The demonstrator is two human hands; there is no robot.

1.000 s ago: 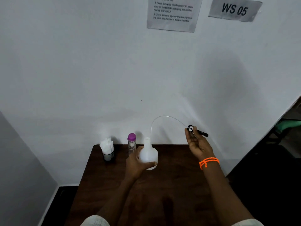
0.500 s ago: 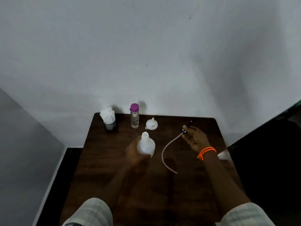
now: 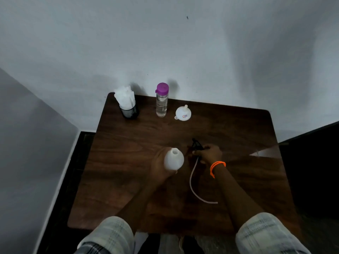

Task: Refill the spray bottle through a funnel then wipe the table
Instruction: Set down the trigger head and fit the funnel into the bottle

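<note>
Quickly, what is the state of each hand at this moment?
Left hand: closed on the bottle, which has no cap on.
Right hand: closed on the spray head; its tube lies on the table.

1. Left hand: bare, nothing worn on wrist or forearm.
2. Right hand: bare; orange cord bracelet looped several times round the wrist.
3. Both sleeves short, pale fabric with faint grey check lines, ending above the elbows.
</note>
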